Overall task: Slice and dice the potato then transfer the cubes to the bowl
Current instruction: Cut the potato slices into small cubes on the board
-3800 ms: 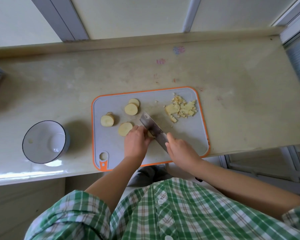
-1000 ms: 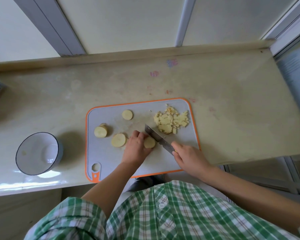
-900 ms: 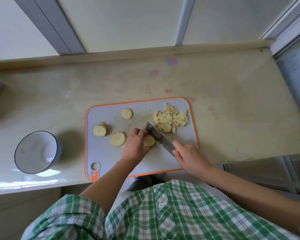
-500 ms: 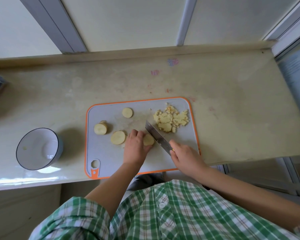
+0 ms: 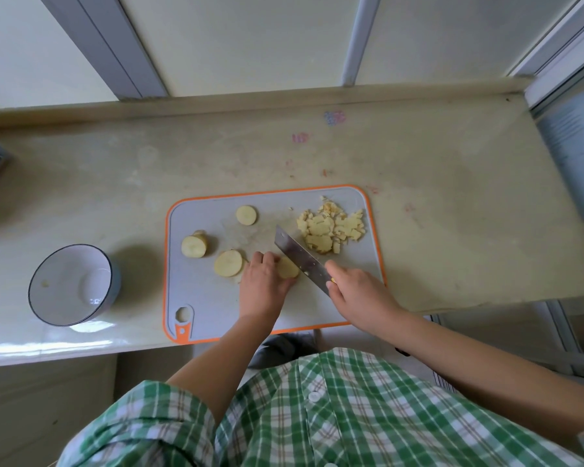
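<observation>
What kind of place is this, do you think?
Probably a home kitchen, or a similar food-preparation corner: a pale counter, an orange-rimmed cutting board with potato slices on it, a knife and a white bowl.

Pale stained countertop [image 5: 418, 197]; cream wall panels [image 5: 250, 38], grey strips [image 5: 115, 48].

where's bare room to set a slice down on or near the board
Free: the near left of the grey orange-rimmed cutting board, between its hanging hole and the left hand; the beige counter right of it; the strip between it and the white dark-rimmed bowl. Crowded: mid-board, with round potato slices, steel knife, right hand, diced potato pile.
</observation>
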`<action>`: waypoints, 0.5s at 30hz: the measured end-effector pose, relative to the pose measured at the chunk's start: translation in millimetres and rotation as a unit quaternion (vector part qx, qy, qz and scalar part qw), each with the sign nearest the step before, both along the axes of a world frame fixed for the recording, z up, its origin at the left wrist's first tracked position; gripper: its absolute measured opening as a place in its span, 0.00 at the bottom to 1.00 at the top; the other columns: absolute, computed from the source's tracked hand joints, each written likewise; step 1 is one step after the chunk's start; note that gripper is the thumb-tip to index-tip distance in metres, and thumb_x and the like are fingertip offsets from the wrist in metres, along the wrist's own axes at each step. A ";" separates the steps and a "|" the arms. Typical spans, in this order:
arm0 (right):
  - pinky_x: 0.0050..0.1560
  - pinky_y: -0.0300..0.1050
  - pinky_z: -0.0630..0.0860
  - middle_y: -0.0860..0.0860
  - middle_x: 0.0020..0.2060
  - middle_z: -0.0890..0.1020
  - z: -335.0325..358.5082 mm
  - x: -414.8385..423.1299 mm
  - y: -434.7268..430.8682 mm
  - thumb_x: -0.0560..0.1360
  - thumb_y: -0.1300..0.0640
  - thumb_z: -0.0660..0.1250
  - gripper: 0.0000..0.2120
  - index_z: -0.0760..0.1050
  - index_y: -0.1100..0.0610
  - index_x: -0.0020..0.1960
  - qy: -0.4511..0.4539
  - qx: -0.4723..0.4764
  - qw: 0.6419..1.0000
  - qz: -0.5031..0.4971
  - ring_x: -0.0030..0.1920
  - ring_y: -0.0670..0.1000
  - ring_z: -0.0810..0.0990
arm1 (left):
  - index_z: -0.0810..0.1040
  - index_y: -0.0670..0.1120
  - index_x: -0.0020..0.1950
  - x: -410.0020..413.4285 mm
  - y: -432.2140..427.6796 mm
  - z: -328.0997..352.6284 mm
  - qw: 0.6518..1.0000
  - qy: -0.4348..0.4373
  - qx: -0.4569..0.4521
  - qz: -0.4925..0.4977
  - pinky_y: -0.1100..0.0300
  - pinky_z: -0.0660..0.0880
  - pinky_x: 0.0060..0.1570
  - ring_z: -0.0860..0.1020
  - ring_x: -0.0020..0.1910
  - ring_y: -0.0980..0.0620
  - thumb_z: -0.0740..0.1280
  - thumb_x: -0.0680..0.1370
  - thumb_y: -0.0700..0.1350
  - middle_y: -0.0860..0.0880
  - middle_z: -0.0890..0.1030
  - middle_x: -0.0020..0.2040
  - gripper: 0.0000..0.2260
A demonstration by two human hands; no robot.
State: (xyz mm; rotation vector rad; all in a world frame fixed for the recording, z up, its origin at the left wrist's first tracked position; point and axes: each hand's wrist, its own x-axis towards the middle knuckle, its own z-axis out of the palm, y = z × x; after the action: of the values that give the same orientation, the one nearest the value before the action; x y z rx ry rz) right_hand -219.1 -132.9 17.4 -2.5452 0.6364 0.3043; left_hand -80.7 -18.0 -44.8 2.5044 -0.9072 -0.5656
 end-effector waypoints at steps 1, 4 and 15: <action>0.26 0.41 0.53 0.51 0.32 0.70 0.0 1.0 0.2 0.80 0.58 0.55 0.06 0.58 0.52 0.47 0.005 -0.002 1.000 0.001 0.32 0.55 0.67 | 0.75 0.42 0.55 0.4 -0.4 0.3 1.000 0.002 -0.001 0.001 0.50 0.72 0.46 0.75 0.47 0.42 0.75 0.70 0.49 0.44 0.75 0.50 0.19; 0.26 0.42 0.53 0.50 0.30 0.68 1.3 2.0 0.5 0.80 0.58 0.55 0.03 0.61 0.54 0.48 0.020 -0.004 1.000 0.006 0.32 0.55 0.67 | 0.76 0.42 0.54 2.1 -1.2 0.0 1.000 0.008 0.002 0.001 0.50 0.72 0.46 0.75 0.46 0.43 0.75 0.70 0.49 0.44 0.75 0.50 0.18; 0.30 0.46 0.64 0.51 0.31 0.69 -12.5 11.3 7.4 0.79 0.61 0.54 0.03 0.60 0.56 0.50 0.076 -0.002 0.997 0.000 0.32 0.58 0.72 | 0.77 0.41 0.45 5.7 -5.0 2.2 1.000 0.014 0.003 -0.007 0.54 0.68 0.39 0.75 0.41 0.43 0.76 0.68 0.46 0.45 0.75 0.45 0.13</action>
State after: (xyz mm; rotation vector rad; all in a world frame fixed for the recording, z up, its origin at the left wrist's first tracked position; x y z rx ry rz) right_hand -207.8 -125.5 4.9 -2.5428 0.6949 0.5012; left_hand -75.0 -23.0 -42.6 2.4910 -0.9156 -0.6060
